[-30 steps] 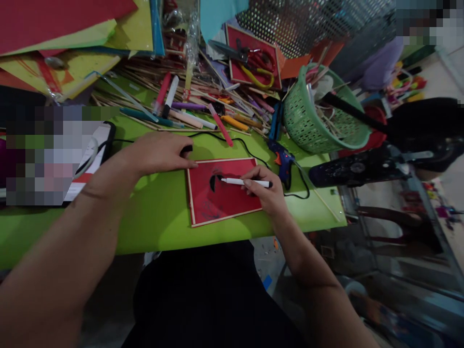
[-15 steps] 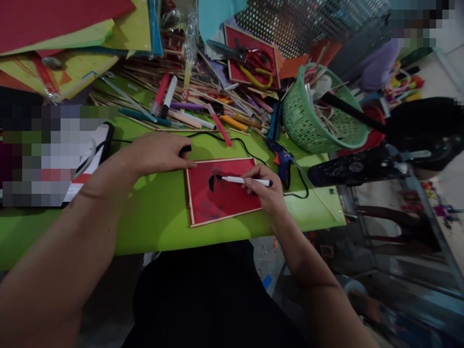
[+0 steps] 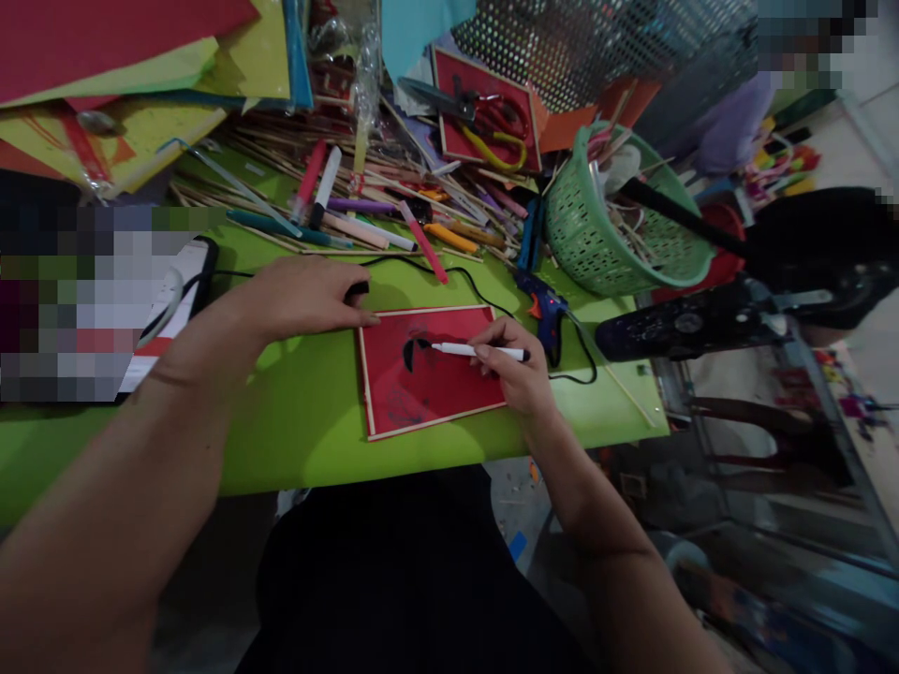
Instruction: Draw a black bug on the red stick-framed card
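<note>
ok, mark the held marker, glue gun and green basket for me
held marker (image 3: 456,349): head view, on the white barrel just ahead of the fingers
glue gun (image 3: 551,323): head view, on the blue body
green basket (image 3: 588,232): head view, on the perforated outer wall

A red, pale-edged panel lies flat on the green tabletop, and a white, dark-ended marker reaches over the panel's right side, tip beside its black drawing.
</note>
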Motion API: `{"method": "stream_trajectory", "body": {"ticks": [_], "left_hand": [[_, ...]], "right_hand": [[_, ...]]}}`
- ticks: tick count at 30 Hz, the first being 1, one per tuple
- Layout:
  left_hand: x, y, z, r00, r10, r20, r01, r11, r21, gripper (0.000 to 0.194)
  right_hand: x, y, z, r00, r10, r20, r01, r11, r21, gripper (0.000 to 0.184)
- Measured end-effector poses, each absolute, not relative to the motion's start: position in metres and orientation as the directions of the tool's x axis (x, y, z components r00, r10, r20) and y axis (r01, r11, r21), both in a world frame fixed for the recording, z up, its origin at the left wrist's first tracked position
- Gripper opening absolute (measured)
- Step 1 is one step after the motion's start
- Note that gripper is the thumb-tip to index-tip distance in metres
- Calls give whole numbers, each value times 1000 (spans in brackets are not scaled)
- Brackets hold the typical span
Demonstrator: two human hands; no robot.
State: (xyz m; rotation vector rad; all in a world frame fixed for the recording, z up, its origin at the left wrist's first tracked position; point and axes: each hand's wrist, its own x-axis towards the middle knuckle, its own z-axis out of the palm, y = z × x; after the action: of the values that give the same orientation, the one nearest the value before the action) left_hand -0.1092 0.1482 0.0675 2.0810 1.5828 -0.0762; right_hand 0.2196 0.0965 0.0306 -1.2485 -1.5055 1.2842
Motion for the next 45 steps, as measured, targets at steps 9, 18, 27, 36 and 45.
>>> {"method": "stream_trajectory", "body": {"ticks": [9,18,27,36,45], "left_hand": [[-115,151,58,329,877,-350,897,-175,405,37],[-115,152,60,343,878,-334,890,-190,415,39],[-116,152,58,370,876,-309,883,-228,410,42],[-116,154,56,379,874,-303,874,-231,429,42],[-118,154,55,391,878,-274,862,-246,443,40]], "right_hand": [[218,96,30,-216,976,-30,178,9,-984,22],[219,97,32,-202,977,-73,210,-29,-977,24],[218,97,33,-193,980,-43,118,-20,-993,14],[219,97,33,-190,981,-49,180,-14,-984,18],[220,97,31,-206,977,-62,198,-20,-980,22]]}}
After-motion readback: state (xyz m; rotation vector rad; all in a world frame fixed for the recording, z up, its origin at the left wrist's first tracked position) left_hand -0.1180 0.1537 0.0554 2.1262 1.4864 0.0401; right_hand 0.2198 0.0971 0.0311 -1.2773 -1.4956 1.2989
